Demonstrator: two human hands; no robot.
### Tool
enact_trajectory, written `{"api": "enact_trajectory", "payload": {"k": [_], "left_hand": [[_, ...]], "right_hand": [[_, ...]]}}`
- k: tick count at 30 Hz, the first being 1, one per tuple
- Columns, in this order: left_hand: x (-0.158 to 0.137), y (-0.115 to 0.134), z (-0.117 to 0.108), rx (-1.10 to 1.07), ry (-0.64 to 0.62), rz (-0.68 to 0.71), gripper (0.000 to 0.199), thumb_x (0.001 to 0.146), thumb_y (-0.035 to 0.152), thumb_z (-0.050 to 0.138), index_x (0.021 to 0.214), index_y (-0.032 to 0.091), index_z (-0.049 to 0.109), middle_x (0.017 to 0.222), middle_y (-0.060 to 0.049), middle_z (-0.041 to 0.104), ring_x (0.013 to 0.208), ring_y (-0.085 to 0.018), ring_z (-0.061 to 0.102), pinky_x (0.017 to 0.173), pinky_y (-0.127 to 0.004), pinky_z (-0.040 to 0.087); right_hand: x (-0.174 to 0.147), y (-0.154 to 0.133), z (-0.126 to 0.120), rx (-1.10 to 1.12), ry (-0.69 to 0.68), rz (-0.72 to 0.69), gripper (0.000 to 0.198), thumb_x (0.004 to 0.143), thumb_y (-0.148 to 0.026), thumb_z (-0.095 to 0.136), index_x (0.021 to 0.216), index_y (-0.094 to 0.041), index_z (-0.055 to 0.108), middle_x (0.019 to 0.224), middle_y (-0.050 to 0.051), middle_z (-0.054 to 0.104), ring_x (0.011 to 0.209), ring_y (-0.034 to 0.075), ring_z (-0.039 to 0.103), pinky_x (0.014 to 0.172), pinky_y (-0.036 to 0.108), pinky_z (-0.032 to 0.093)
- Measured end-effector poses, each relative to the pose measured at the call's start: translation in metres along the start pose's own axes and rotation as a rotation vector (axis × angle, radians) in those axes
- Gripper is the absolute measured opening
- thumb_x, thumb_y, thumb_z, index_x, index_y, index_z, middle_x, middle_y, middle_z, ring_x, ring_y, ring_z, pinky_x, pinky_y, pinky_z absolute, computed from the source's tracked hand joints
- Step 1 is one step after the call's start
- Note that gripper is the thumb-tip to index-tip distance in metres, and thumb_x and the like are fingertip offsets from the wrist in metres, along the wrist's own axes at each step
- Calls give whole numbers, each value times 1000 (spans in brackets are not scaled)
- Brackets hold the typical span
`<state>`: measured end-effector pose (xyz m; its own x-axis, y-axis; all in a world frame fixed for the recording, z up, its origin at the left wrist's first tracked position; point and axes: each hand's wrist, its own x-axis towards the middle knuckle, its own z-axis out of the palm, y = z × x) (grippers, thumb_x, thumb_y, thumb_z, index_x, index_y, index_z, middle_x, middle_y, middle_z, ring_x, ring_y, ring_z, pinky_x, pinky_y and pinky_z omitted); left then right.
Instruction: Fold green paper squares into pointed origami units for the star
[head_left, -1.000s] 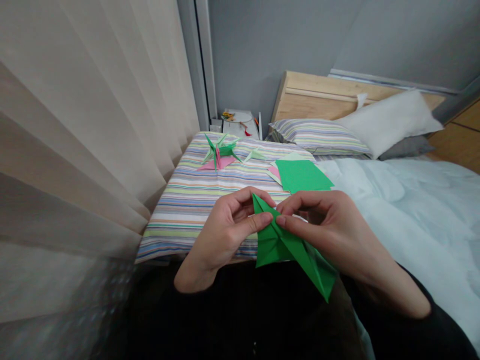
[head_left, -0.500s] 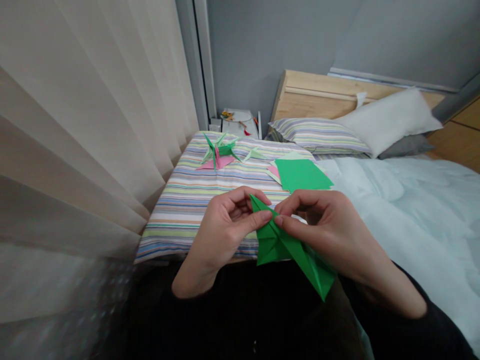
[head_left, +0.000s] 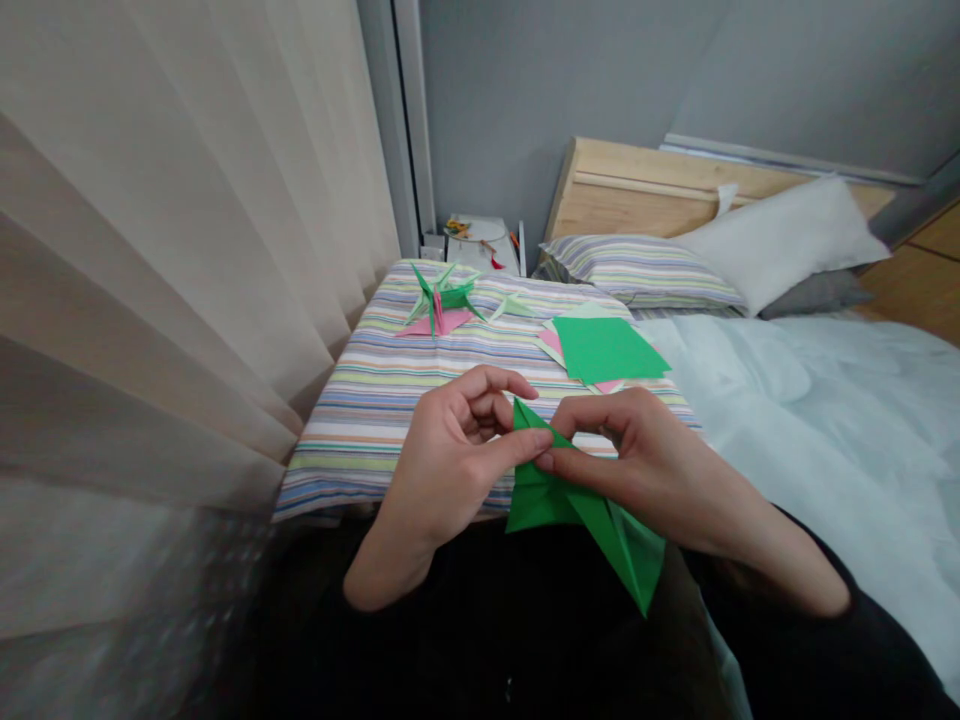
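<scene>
A partly folded green origami paper is held up over my lap, at the near edge of the striped cloth. My left hand pinches its upper part, with the thumb pressed on the front and the index finger raised behind the pointed tip. From the other side my right hand grips the same paper between thumb and bent index finger, the two thumb tips nearly meeting at a crease. Two long flaps hang down, one to the lower left and a longer one to the lower right. My right fingers cover part of its upper edge.
Folded paper cranes, green and pink, stand at the back of the striped cloth, near a pale green folded piece. Square paper sheets lie stacked behind my hands. A curtain hangs left; a bed quilt spreads right.
My left index finger has lifted off the paper's tip. The right thumb has slid slightly left and down along the crease, and the paper has tilted a little.
</scene>
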<state>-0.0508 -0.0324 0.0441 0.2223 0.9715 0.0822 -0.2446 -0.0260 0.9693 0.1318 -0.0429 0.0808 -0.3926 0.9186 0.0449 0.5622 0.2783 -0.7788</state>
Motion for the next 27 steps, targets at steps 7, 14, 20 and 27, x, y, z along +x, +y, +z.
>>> {"api": "enact_trajectory", "payload": {"k": [7, 14, 20, 27], "left_hand": [[-3, 5, -5, 53, 1, 9, 31, 67, 19, 92, 90, 17, 71, 60, 6, 53, 54, -8, 48, 51, -20, 35], [0, 1, -3, -39, -10, 17, 36, 68, 16, 90, 92, 19, 64, 58, 8, 57, 51, -7, 48, 51, -19, 34], [0, 2, -4, 10, 1, 30, 33, 70, 18, 89, 94, 17, 67, 61, 7, 58, 53, -7, 49, 51, -20, 34], [1, 3, -3, 31, 15, 28, 34, 71, 20, 89, 95, 18, 66, 58, 8, 56, 50, -8, 47, 52, -21, 35]], "right_hand": [[6, -2, -8, -58, -191, 16, 18, 86, -24, 71, 69, -19, 70, 70, -3, 65, 74, 17, 57, 72, 30, 41], [12, 0, -12, -77, -263, 4, 8, 83, -20, 73, 77, -20, 78, 71, -4, 66, 71, 16, 56, 70, 28, 43], [14, 5, -8, -16, -232, 16, 11, 84, -28, 76, 78, -20, 79, 74, -2, 72, 75, 18, 61, 74, 30, 45], [14, 4, -7, 19, -180, 29, 10, 83, -21, 72, 74, -19, 75, 72, -2, 71, 74, 18, 62, 73, 30, 47]]}}
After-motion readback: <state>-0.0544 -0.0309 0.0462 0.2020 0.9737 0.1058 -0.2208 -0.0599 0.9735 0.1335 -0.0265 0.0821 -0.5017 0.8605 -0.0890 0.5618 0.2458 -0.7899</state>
